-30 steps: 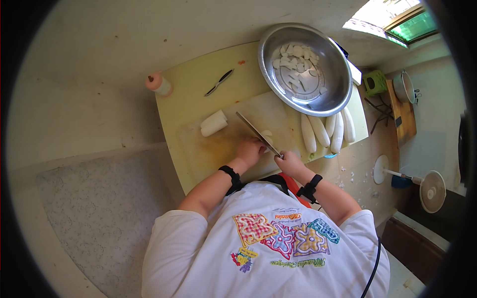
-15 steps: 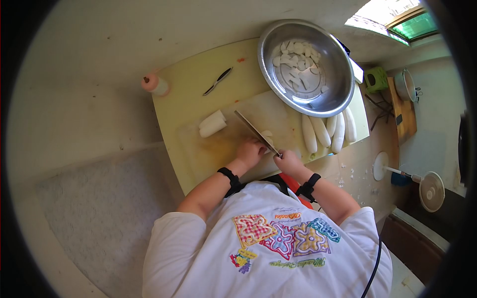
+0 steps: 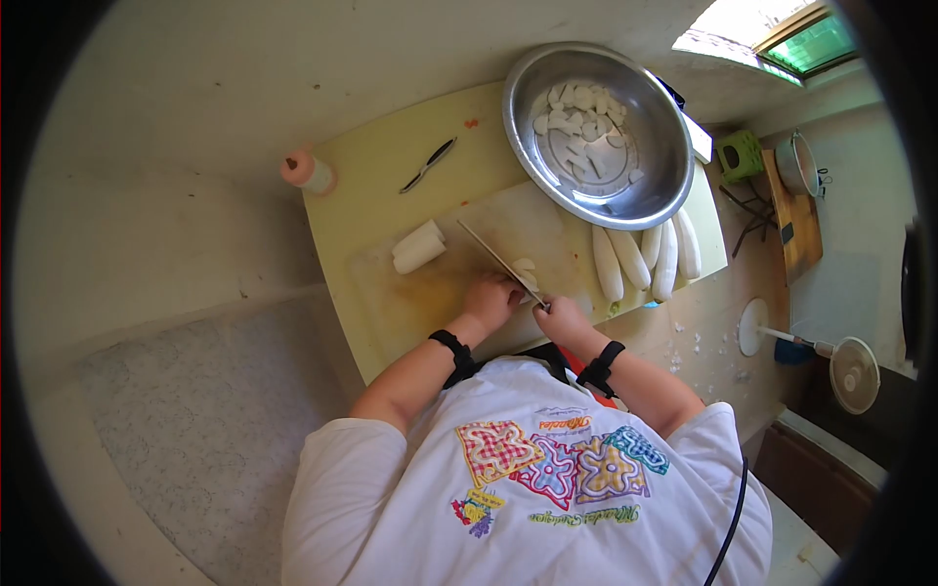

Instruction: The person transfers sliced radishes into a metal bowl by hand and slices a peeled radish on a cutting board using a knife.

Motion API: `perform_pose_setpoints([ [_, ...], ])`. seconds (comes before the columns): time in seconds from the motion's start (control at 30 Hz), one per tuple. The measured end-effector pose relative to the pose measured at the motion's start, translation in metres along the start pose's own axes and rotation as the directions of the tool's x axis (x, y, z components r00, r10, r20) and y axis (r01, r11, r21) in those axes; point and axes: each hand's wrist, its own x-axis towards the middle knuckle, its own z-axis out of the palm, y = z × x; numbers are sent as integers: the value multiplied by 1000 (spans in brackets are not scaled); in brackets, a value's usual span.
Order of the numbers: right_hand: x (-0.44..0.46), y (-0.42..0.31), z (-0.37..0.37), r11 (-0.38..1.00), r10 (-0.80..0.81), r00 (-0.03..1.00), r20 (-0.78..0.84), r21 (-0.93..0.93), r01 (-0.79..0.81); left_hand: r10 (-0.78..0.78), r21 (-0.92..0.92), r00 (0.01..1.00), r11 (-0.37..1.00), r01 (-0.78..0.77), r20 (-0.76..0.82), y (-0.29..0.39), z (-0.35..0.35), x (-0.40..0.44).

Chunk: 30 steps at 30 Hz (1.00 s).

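My right hand (image 3: 564, 317) is closed round the handle of a knife (image 3: 493, 254), whose blade slants up and left over the cutting board (image 3: 469, 220). Left of the blade, my left hand (image 3: 492, 299) has its fingers curled on a white vegetable piece, mostly hidden by the fingers and blade. Cut white slices (image 3: 527, 271) lie against the blade's right side. Two peeled white chunks (image 3: 418, 247) rest together on the board's left part.
A large steel basin (image 3: 674, 186) with white slices stands at the table's back right. Several peeled white vegetables (image 3: 665, 262) lie below it. A peeler (image 3: 428, 165) and a pink-topped bottle (image 3: 309, 171) are on the yellow table (image 3: 376, 137). A fan (image 3: 854, 375) stands at right.
The knife has shifted slightly left with my right hand, its blade now edge-on. More of the cut slices shows beside it. My left hand stays nearly in place.
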Motion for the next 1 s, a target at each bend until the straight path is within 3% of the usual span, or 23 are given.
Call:
perform_pose_setpoints([
  [0.27, 1, 2, 1, 1000, -25, 999, -36, 3, 25, -71, -39, 997, 997, 72, 7, 2, -1, -1],
  [0.33, 5, 9, 10, 992, -127, 982, -141, -37, 123, -72, -48, 997, 996, 72, 3, -1, 2, -2],
  [0.43, 11, 12, 16, 993, -113, 962, -248, 7, 118, -104, -49, 994, 993, 106, 30, -11, 9, -4],
  [0.5, 11, 10, 12, 992, -124, 952, -280, -11, 126, -220, -256, 971, 937, 237, 96, -20, 14, -4],
  [0.6, 9, 3, -2, 992, -123, 951, -284, -71, 107, -181, -349, 974, 911, 219, 139, -31, 16, -4],
  [0.67, 10, 4, -6, 991, -104, 958, -267, -110, 77, -147, -294, 978, 938, 185, 146, -32, 16, -1],
  [0.73, 14, 9, -6, 971, -231, 910, -344, -144, 192, -113, -240, 982, 959, 148, 154, -31, 13, 4],
  [1.0, -10, 10, -6, 936, -348, 817, -460, -121, 331, -185, -244, 948, 937, 249, 257, -37, 18, 6],
])
